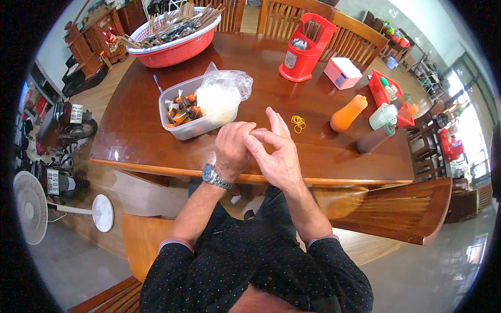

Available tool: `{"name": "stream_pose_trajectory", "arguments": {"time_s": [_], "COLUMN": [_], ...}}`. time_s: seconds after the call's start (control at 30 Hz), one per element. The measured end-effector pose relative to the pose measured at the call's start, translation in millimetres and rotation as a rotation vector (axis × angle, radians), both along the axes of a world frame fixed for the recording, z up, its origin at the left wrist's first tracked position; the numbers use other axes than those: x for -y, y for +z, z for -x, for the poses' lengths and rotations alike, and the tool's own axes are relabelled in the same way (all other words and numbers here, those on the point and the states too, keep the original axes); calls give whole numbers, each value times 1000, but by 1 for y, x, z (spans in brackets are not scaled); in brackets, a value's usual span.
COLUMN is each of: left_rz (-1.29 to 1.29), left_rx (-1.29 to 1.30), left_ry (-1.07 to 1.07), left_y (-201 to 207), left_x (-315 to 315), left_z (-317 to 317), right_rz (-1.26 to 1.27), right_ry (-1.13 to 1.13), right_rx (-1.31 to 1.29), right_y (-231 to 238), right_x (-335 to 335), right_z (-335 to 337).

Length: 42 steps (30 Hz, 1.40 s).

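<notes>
My left hand (233, 148), with a wristwatch (216, 177) at its wrist, is closed, its fingers curled toward the right. Against its fingertips, the thumb and index finger of my right hand (279, 159) come together in a pinch, while other fingers point up. Whatever lies between the hands, if anything, is hidden. Just beyond them stands a clear plastic tub (201, 127) with small knotted bags of dark orange-brown contents (182, 109). A clear plastic bag with something white (222, 94) fills the tub's right side. Yellow rubber bands (298, 123) lie right of my hands.
On the wooden table (271, 167) stand a red basin (177, 55) of chopsticks, a red utensil holder (302, 55), a pink-and-white box (343, 73), an orange squeeze bottle (348, 113), a dark bottle (374, 140) and a red basket (381, 88). A wooden chair (396, 208) sits at my right.
</notes>
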<state>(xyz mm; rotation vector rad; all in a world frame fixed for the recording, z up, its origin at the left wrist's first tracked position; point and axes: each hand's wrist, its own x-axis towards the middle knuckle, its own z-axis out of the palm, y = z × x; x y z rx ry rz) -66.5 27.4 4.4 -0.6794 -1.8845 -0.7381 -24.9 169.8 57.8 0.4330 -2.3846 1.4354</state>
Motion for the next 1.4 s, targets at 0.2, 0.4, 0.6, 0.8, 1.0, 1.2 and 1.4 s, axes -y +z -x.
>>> {"name": "stream_pose_trajectory", "arguments": {"time_s": [0.2,0.4,0.6,0.8,1.0,1.2,1.4], "left_rz": [-43,-174,-246,-249,-338,-367,-404], "left_rx": [113,237,262,185,243,329,438], "left_ry": [-68,-163,-242,-210,-184,-163,-163], "left_y": [1,5,6,15,19,23,26], "left_x": [7,4,3,3,13,20,30], "left_z": [4,-7,-9,-11,-16,-24,-30], "right_rz": [-152,-218,-249,54,515,252,209], "right_ry": [-36,17,56,4,-601,-771,-658], "right_rx": [-127,-207,-302,-436,-467,-172,-236], "right_y": [13,19,22,14,-23,-94,-75], "right_x": [-13,-13,-15,-35,-130,-212,-195], "right_z": [-7,-8,-8,-6,51,126,115]}}
